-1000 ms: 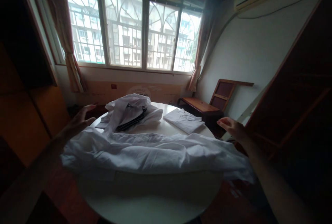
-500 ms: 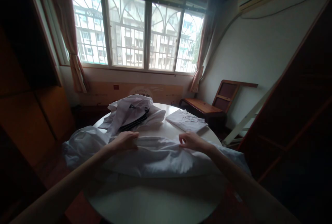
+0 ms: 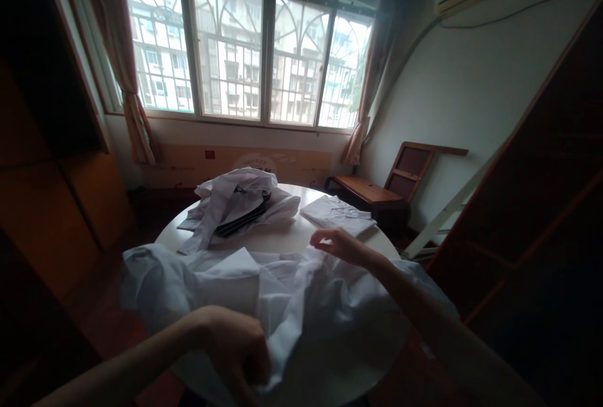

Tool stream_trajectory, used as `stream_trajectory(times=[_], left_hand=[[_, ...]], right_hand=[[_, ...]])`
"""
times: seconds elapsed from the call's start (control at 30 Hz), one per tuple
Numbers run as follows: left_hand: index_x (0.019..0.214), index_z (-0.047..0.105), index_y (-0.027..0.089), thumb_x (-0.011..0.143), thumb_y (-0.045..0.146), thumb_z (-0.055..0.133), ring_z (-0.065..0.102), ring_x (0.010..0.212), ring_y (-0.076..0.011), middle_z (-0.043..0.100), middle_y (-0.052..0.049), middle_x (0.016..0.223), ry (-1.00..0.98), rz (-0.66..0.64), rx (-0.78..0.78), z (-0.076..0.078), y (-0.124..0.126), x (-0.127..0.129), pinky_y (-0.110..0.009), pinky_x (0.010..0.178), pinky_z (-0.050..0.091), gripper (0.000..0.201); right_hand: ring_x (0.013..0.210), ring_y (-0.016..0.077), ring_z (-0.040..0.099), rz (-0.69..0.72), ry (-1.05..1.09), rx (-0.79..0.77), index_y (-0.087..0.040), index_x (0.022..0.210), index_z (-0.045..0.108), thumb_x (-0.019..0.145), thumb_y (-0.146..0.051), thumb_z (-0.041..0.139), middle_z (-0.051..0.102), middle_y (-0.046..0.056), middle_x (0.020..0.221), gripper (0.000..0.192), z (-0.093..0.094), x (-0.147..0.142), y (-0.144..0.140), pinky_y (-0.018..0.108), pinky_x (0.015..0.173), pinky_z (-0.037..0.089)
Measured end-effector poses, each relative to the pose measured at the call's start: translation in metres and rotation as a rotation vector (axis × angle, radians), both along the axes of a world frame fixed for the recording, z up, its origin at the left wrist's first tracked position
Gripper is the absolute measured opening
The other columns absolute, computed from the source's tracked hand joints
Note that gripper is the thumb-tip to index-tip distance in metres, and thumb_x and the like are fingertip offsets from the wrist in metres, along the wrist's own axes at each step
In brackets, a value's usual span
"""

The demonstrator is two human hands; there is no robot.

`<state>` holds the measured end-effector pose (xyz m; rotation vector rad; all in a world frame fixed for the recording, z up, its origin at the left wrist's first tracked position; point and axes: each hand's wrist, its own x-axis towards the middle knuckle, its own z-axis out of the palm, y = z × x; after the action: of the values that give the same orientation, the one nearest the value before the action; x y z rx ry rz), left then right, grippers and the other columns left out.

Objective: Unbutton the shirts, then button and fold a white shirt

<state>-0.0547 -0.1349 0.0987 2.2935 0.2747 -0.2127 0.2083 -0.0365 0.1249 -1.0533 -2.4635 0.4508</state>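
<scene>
Nearest the camera, left hand [image 3: 235, 350]: closed in a fist on a bunched fold of the white shirt [image 3: 282, 294], low at the near edge of the round white table [image 3: 325, 372]. White shirt: spread and rumpled across the near half of the table, one flat panel turned up at its middle, its ends hanging over the left and right edges. Right hand [image 3: 336, 245]: above the shirt's far edge, fingers curled and pinching the cloth, though in the dim light the contact is probably but not certainly a grip. Beyond, on the far left of the tabletop, a loose heap of white garments [image 3: 238, 203] with something dark showing among them. To its right, apart from the heap, a folded white shirt [image 3: 336, 214] lying flat. Behind the table, right, a wooden bench [image 3: 365, 192] with a framed wooden panel leaning by the wall. Farthest, a barred window [image 3: 245, 55] flanked by curtains [image 3: 134, 118].
</scene>
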Motion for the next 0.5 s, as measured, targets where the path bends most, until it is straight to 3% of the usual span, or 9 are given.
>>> stream_trajectory(times=[0.13,0.27,0.37,0.43,0.5], left_hand=[[0.056,0.055,0.015,0.069,0.034,0.061,0.044,0.040,-0.0072,0.049,0.005,0.047,0.160,0.027,-0.217,-0.020,0.002,0.011,-0.016,0.038,0.031,0.024],[0.062,0.060,0.015,0.075,0.040,0.054,0.049,0.042,-0.0091,0.054,0.002,0.050,0.131,0.142,-0.226,-0.011,0.002,0.015,-0.017,0.039,0.035,0.029],[0.075,0.063,0.016,0.078,0.038,0.051,0.055,0.057,-0.0111,0.061,-0.001,0.066,-0.197,0.358,-0.019,0.003,0.009,0.013,-0.020,0.054,0.043,0.025],[0.090,0.061,0.018,0.077,0.036,0.053,0.057,0.078,-0.0148,0.063,-0.004,0.086,-0.455,0.590,0.187,0.008,0.021,0.006,-0.025,0.072,0.045,0.024],[0.109,0.051,0.021,0.072,0.036,0.059,0.050,0.102,-0.0195,0.055,-0.007,0.111,-0.648,0.810,0.322,0.010,0.037,-0.005,-0.031,0.089,0.040,0.041]], right_hand=[[0.076,0.0170,0.057,0.057,-0.277,-0.026,-0.020,0.086,0.065,0.075,-0.042,0.056,0.065,0.004,0.081,0.026,-0.024,-0.029,-0.004,0.025,0.067,0.040],[0.070,0.0189,0.056,0.022,-0.564,0.019,-0.017,0.078,0.064,0.064,-0.046,0.063,0.063,0.006,0.074,0.033,-0.033,-0.056,-0.008,0.024,0.056,0.036],[0.058,0.0144,0.050,0.048,-0.570,-0.007,-0.015,0.068,0.061,0.065,-0.039,0.062,0.056,0.002,0.061,0.024,-0.024,-0.064,-0.003,0.022,0.050,0.031],[0.053,0.0106,0.044,0.102,-0.435,-0.122,-0.015,0.060,0.057,0.065,-0.038,0.062,0.049,-0.002,0.054,0.024,-0.008,-0.063,0.005,0.021,0.049,0.029],[0.052,0.0082,0.041,0.152,-0.176,-0.260,-0.015,0.059,0.053,0.064,-0.038,0.061,0.045,-0.005,0.052,0.025,0.012,-0.059,0.013,0.020,0.049,0.030]])
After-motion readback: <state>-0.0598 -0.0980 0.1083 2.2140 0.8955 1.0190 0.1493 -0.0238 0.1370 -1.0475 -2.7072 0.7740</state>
